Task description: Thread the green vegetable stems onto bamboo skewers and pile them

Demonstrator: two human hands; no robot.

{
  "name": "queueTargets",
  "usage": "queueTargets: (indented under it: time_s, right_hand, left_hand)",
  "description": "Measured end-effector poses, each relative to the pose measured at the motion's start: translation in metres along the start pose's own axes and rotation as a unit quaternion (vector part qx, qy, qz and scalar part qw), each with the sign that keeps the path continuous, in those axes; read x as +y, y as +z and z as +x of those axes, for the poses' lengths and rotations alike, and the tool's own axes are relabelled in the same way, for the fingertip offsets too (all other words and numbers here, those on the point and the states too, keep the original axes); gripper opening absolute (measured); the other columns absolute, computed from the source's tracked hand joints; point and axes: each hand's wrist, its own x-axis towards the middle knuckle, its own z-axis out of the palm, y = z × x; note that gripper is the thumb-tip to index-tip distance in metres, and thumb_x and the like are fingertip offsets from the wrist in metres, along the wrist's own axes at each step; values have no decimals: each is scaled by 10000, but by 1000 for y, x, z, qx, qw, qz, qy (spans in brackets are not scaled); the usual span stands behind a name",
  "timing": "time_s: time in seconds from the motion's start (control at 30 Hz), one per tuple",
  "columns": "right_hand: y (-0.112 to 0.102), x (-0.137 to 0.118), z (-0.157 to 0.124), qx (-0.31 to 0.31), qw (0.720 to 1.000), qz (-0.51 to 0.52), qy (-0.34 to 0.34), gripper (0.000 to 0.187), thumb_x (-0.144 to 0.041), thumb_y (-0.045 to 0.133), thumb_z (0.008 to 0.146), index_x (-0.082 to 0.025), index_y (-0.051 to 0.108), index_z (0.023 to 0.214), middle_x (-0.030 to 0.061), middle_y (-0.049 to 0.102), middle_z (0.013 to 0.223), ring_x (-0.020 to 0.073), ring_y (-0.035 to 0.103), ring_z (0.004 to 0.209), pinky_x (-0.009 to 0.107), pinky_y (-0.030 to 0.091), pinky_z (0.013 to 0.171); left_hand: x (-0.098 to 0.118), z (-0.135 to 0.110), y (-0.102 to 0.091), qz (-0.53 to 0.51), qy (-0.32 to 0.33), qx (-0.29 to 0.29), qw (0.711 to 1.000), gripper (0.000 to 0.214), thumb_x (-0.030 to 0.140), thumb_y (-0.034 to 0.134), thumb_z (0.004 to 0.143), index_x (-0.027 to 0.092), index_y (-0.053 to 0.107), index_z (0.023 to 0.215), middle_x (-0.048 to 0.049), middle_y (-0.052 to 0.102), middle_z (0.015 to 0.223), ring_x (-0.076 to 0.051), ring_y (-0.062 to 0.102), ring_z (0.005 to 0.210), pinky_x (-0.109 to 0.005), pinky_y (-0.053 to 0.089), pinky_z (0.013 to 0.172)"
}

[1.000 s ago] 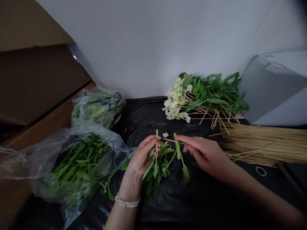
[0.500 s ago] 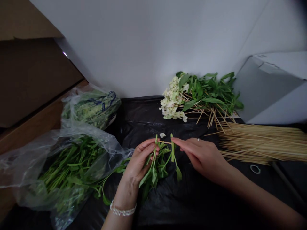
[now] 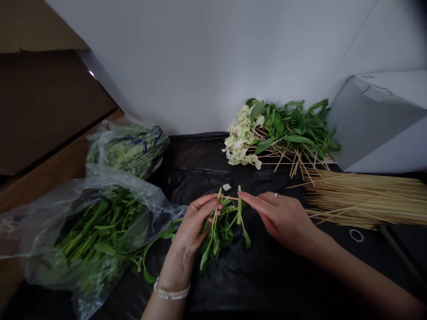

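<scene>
a thin pale wooden skewer [image 3: 229, 198] is being pinched by the right hand [image 3: 283, 222], while green leafy stems [image 3: 218, 235] are being gripped in the curled left hand [image 3: 192, 233], above a crinkled black plastic sheet [image 3: 267, 280].

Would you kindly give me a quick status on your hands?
Left hand gripping leafy green stems; right hand at wooden skewer; bagged greens beside left hand.

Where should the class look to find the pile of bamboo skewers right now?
In the head view, the pile of bamboo skewers lies at the right on the black plastic, beside the right hand and in front of the white box.
</scene>
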Motion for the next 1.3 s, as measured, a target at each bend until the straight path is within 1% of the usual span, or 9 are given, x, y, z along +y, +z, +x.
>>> queueTargets:
  time_s: [0.23,0.4,0.6,0.7,0.83,0.97,1.03,1.1,1.3]
  right_hand:
    - [0,-1,0,8,999,-32,-10,418,-96,384,935,-151,616,1279,32,688,765,147,613,659,276,494,617]
    - [1,-2,-1,6,999,-42,-11,437,-71,383,923,-151,615,1284,42,693,783,152,607,675,282,499,621]
    - [4,-5,-3,15,998,-42,-34,453,-24,354,923,-131,600,1288,46,705,813,138,610,689,274,493,654]
    - [7,-7,-4,7,998,-41,-39,442,-28,363,925,-121,601,1285,49,702,807,141,617,685,278,486,648]
    - [12,-10,-5,0,998,-38,-41,430,-77,380,948,-145,569,1328,33,685,779,135,610,660,270,485,640]
    - [16,-8,-5,6,999,-39,-23,489,-86,344,956,-174,472,1420,11,672,753,125,589,615,259,480,619]
    - [16,-5,-5,-4,999,-40,-13,495,-86,344,950,-186,478,1416,4,662,733,122,582,603,250,469,602]
    - [16,-3,-6,-8,999,-45,-10,481,-93,359,943,-191,515,1386,0,652,718,121,579,589,245,453,575]
    - [12,0,-4,-7,998,-65,-9,481,-76,376,914,-185,564,1343,-7,632,697,116,589,579,243,431,556]
  left_hand:
    - [0,0,2,2,1,10,1000,326,259,915,535,133,778,803,-12,684,627,-44,570,527,-89,382,432]
    - [-1,1,1,23,3,9,1000,304,267,905,549,131,769,784,-4,677,608,-39,558,498,-98,391,430]
    - [-5,2,2,33,-27,19,999,295,257,906,521,131,769,749,-12,680,608,-46,557,495,-102,366,414]
    - [-8,0,6,50,-31,5,998,261,251,898,530,131,770,722,-8,669,601,-34,514,472,-118,360,426]
    - [-12,-2,11,86,-17,-33,996,211,271,870,585,143,771,720,5,635,561,-30,425,428,-152,295,400]
    - [-13,-2,9,88,-16,-60,994,243,347,842,644,142,768,754,-14,649,617,-59,483,483,-166,331,433]
    - [-13,-1,7,75,-22,-68,995,298,422,783,718,136,768,801,-43,678,691,-86,537,539,-176,355,445]
    - [-13,0,5,70,-23,-68,995,333,458,746,754,135,765,834,-57,693,732,-101,565,571,-180,363,448]
    - [-14,0,2,150,24,-63,986,234,354,831,674,150,765,768,-20,655,639,-87,541,557,-178,379,487]
